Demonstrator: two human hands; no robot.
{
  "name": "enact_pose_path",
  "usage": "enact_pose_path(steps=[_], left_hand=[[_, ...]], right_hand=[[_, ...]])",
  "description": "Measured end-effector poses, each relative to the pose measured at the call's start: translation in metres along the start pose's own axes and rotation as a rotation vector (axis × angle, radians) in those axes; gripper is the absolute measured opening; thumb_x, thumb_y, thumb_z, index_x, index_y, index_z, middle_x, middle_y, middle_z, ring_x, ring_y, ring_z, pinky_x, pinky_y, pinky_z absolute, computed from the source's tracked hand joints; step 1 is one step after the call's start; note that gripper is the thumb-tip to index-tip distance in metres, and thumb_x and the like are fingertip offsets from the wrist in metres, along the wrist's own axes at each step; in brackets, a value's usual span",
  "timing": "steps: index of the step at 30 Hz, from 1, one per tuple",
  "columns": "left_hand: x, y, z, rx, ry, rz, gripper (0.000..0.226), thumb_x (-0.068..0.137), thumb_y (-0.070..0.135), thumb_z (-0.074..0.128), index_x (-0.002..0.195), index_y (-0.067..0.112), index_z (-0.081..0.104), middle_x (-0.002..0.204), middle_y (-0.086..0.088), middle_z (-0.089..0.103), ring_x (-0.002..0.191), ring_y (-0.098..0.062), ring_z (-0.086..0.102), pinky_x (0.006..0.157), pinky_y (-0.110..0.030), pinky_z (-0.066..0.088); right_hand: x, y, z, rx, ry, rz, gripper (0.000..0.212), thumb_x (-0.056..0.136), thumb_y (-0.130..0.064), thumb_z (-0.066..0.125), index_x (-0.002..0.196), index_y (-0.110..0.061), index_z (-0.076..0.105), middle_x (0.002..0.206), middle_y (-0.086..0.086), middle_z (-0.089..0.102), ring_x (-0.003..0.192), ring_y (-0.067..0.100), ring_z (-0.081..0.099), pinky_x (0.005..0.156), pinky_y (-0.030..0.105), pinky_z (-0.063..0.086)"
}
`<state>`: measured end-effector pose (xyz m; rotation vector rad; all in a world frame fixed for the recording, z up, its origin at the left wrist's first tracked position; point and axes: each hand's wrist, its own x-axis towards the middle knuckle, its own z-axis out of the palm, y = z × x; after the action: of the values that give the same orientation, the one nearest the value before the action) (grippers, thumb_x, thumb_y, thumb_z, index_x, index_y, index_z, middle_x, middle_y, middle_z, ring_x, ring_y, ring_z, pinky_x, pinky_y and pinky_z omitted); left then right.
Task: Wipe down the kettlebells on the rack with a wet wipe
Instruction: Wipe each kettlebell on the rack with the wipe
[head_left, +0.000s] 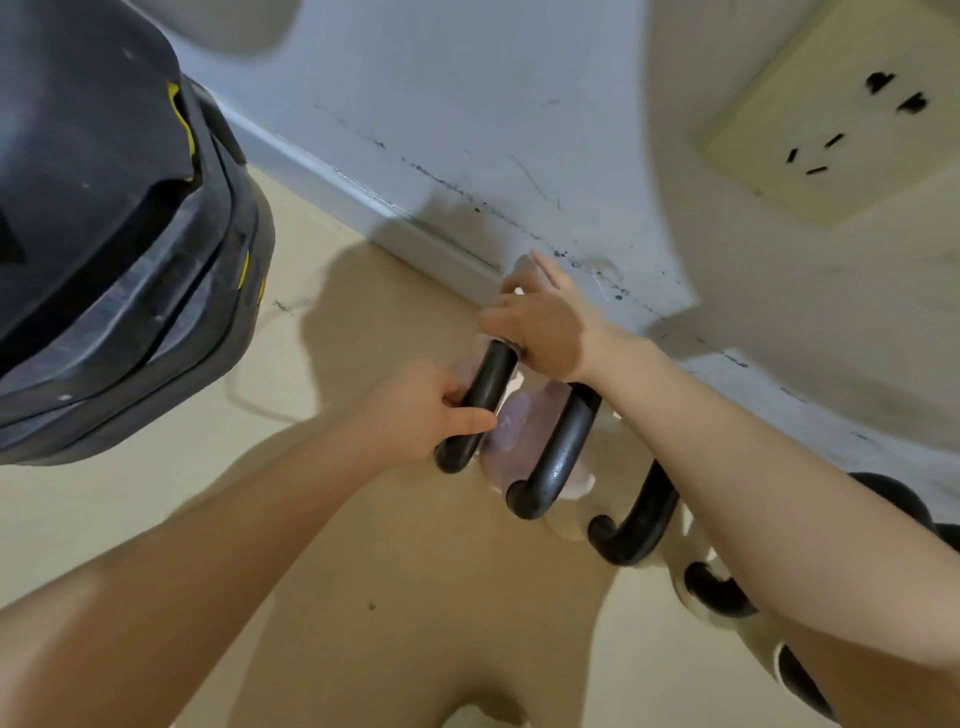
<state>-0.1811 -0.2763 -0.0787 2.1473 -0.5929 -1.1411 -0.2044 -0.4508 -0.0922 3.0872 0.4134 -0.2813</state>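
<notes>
A tan floor met a scuffed pale wall along a baseboard, and a cream socket plate sat high on the wall to the right. A large dark piece of equipment with yellow markings filled the upper left. A row of kettlebells ran along the wall from the centre toward the lower right, their black handles curving over pale, partly lilac bodies. At the far end of the row stood the first kettlebell, with the second kettlebell just beside it and a third kettlebell next along, further ones partly hidden under the right forearm. The left hand had its grip pressed together around the near part of the first handle, thumb across the bar. The right hand was closed over the far top of the same handle, index finger pointing toward the wall; a small white patch by its fingers could have been the wet wipe, though blur left that unclear.
</notes>
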Motion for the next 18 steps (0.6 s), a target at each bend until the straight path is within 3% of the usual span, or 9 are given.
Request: enact_pose_path(steps=[2,4,6,8,10,13,15,17,18], left_hand=[[0.001,-0.001,0.000,0.008,0.008,-0.004,0.031,0.081,0.028,0.066,0.060,0.009,0.055,0.053,0.003,0.044,0.044,-0.005,0.039,0.043,-0.014,0.030],[0.000,-0.001,0.000,0.002,0.006,0.000,0.031,0.081,0.029,0.066,0.068,0.001,0.059,0.058,-0.003,0.048,0.052,-0.012,0.040,0.046,-0.017,0.029],[-0.002,0.000,0.001,0.005,0.018,0.004,0.033,0.080,0.030,0.067,0.065,0.003,0.055,0.057,-0.003,0.046,0.052,-0.013,0.038,0.045,-0.018,0.029],[-0.004,-0.001,0.003,0.009,0.038,-0.007,0.033,0.080,0.032,0.067,0.062,0.007,0.053,0.056,-0.001,0.045,0.050,-0.012,0.036,0.044,-0.018,0.029],[-0.006,-0.002,0.004,-0.029,0.050,-0.010,0.031,0.080,0.033,0.066,0.072,0.003,0.062,0.062,-0.006,0.051,0.055,-0.014,0.042,0.052,-0.021,0.032],[-0.008,-0.002,0.006,-0.051,0.072,-0.008,0.029,0.081,0.033,0.065,0.080,0.004,0.066,0.062,-0.004,0.053,0.056,-0.014,0.045,0.055,-0.023,0.034],[-0.009,0.000,0.007,-0.018,0.080,0.018,0.021,0.082,0.031,0.064,0.074,0.011,0.061,0.056,0.003,0.047,0.052,-0.010,0.042,0.050,-0.020,0.031],[-0.009,0.002,0.006,-0.031,0.073,0.054,0.009,0.083,0.026,0.064,0.089,0.020,0.061,0.062,0.010,0.049,0.054,-0.003,0.046,0.050,-0.013,0.035],[-0.009,0.002,0.005,-0.052,0.059,0.061,0.017,0.083,0.024,0.064,0.100,0.025,0.059,0.066,0.013,0.050,0.056,0.001,0.049,0.050,-0.008,0.037]], right_hand=[[0.005,0.003,0.000,0.074,0.009,0.061,0.028,0.059,0.009,0.060,0.069,-0.017,0.057,0.068,0.000,0.061,0.088,0.031,0.060,0.095,0.035,0.026],[0.001,-0.013,0.004,0.095,0.019,-0.003,0.029,0.052,0.008,0.064,0.065,-0.016,0.056,0.062,0.001,0.058,0.072,0.029,0.061,0.084,0.037,0.039],[-0.013,-0.031,0.011,0.061,0.073,-0.167,0.012,0.066,-0.005,0.063,0.070,-0.017,0.062,0.064,-0.002,0.060,0.073,0.026,0.060,0.087,0.040,0.047],[-0.010,-0.022,0.009,0.028,0.111,-0.186,0.019,0.075,-0.010,0.048,0.068,-0.019,0.063,0.064,-0.005,0.060,0.076,0.023,0.060,0.094,0.039,0.045],[0.001,0.001,0.006,0.116,0.082,-0.022,0.019,0.068,-0.002,0.048,0.062,-0.017,0.057,0.060,-0.003,0.054,0.072,0.024,0.053,0.091,0.036,0.040],[0.007,0.003,0.003,0.332,0.000,0.140,0.012,0.060,-0.003,0.044,0.064,-0.010,0.053,0.062,0.006,0.051,0.062,0.028,0.045,0.064,0.034,0.040],[-0.003,-0.013,0.002,0.290,-0.009,0.071,0.013,0.058,-0.005,0.042,0.067,-0.009,0.051,0.066,0.008,0.053,0.063,0.028,0.048,0.059,0.034,0.042],[-0.011,-0.014,0.005,0.210,0.022,-0.081,0.013,0.061,-0.004,0.042,0.066,-0.012,0.050,0.065,0.003,0.052,0.066,0.023,0.050,0.064,0.029,0.040],[-0.009,-0.009,0.001,0.234,-0.011,-0.080,0.015,0.064,-0.002,0.041,0.067,-0.012,0.051,0.066,0.003,0.052,0.066,0.023,0.049,0.063,0.028,0.035]])
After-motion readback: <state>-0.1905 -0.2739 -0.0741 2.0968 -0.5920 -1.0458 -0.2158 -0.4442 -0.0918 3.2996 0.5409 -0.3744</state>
